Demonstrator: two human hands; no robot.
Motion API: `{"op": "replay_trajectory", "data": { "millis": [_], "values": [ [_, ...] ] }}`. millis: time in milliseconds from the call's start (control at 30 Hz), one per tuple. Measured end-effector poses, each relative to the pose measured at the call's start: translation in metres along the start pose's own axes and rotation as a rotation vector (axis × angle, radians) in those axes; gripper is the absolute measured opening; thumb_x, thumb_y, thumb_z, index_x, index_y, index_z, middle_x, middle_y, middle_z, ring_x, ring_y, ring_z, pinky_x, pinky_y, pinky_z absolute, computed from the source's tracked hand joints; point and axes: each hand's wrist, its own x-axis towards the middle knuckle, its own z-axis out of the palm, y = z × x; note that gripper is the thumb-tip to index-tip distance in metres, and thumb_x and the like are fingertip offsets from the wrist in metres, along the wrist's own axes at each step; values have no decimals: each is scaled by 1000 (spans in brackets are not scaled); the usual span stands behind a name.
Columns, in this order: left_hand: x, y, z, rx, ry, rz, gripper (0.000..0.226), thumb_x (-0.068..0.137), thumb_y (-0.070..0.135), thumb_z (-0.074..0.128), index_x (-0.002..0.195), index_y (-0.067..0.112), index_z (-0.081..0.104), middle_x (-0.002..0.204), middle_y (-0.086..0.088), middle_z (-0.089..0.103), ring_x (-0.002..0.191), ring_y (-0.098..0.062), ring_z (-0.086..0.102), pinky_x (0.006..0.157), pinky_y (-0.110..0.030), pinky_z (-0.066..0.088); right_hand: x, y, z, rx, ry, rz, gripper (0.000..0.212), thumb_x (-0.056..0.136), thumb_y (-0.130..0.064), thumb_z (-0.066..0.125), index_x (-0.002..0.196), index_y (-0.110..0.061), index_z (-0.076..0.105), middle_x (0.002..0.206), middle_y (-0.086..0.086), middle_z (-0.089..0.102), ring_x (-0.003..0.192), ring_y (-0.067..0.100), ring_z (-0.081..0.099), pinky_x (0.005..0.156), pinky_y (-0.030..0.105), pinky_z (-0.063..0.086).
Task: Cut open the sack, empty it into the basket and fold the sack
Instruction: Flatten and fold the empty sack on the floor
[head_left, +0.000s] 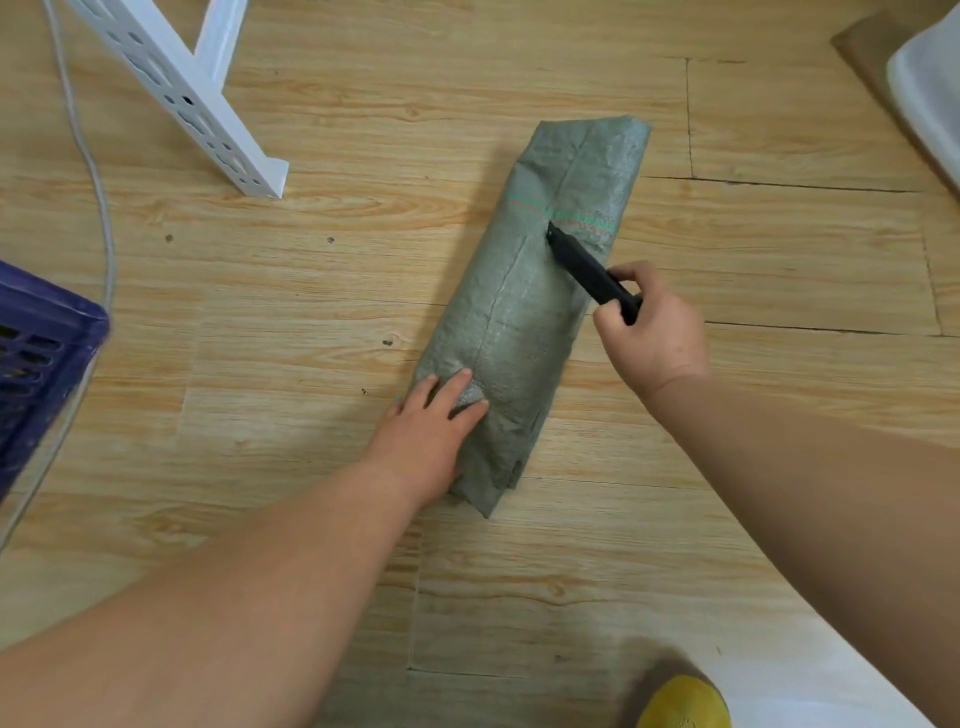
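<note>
Close to me, my left hand (428, 423) presses flat on the near end of the green sack (535, 312). On the sack's right, my right hand (652, 332) grips a black knife (589, 270), tip touching the sack.

Grey-green sack (524, 322), blue basket (36, 338)

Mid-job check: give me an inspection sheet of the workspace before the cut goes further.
Surface: wood-pattern floor, a few small specks.
Job's things: grey-green woven sack lies full and closed; black utility knife tip on it near the coloured stripe; blue basket at the left edge.
Clutter: white perforated frame upper left.
Hands: left hand rests flat on the sack's near end; right hand grips the knife.
Cables: grey cable runs along the left side.
Surroundings: white object upper right; yellow shoe at bottom.
</note>
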Motion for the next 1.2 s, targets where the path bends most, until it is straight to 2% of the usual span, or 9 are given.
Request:
{"op": "replay_trajectory", "data": {
  "millis": [100,200,367,467,600,833,933,1033,1200],
  "values": [
    [4,7,-1,-4,-39,-13,80,93,27,57,153,37,4,159,9,-22,149,-26,-6,117,-44,25,-12,1,8,-91,-141,-79,35,89,-30,46,123,-37,48,75,-3,64,61,21,61,57,37,55],
    [9,9,-9,32,-142,-21,78,94,23,56,153,37,5,160,8,-20,149,-27,-3,116,-44,27,-18,4,20,-220,-310,24,32,91,-29,42,121,-39,46,77,-4,63,64,21,62,60,40,57],
    [0,16,-20,74,-61,45,66,94,25,53,152,31,21,162,0,0,147,-31,8,118,-44,18,-5,-5,26,-273,-363,103,34,92,-24,39,124,-34,45,92,0,59,75,23,60,61,32,48],
    [-14,22,-12,38,68,132,55,95,26,50,147,27,34,157,-1,23,145,-25,17,116,-40,19,-13,0,21,-227,-365,46,35,94,-26,39,128,-33,44,86,-2,59,66,19,57,58,31,47],
    [-23,17,-6,28,21,155,50,95,30,49,145,25,42,157,0,25,147,-23,12,118,-39,13,-20,-7,4,-80,-245,-32,34,85,-28,48,117,-33,58,73,-7,62,60,15,58,56,29,49],
    [-16,6,-32,-66,161,145,32,97,30,49,127,26,59,130,1,50,125,-20,38,101,-34,38,-38,-4,-19,-42,-268,67,26,80,-25,49,94,-28,71,62,-2,61,60,21,58,59,31,50],
    [-12,1,-33,-38,78,157,36,96,33,50,131,29,56,134,0,46,128,-21,36,102,-37,40,-41,1,-23,-103,-326,140,26,80,-26,48,95,-25,70,66,1,62,63,24,59,61,38,53],
    [-9,-3,-26,-1,-23,167,49,92,35,55,140,30,46,143,2,36,135,-23,28,108,-41,36,-41,-6,-13,-259,-397,199,24,85,-31,47,104,-30,61,79,1,62,70,22,61,59,32,49],
    [-11,-17,-15,14,102,121,46,94,31,50,139,28,46,151,-3,27,142,-25,20,114,-42,25,-31,-40,34,-352,-386,176,34,90,-24,37,120,-29,52,86,2,59,78,25,60,65,33,47]
  ]
}}
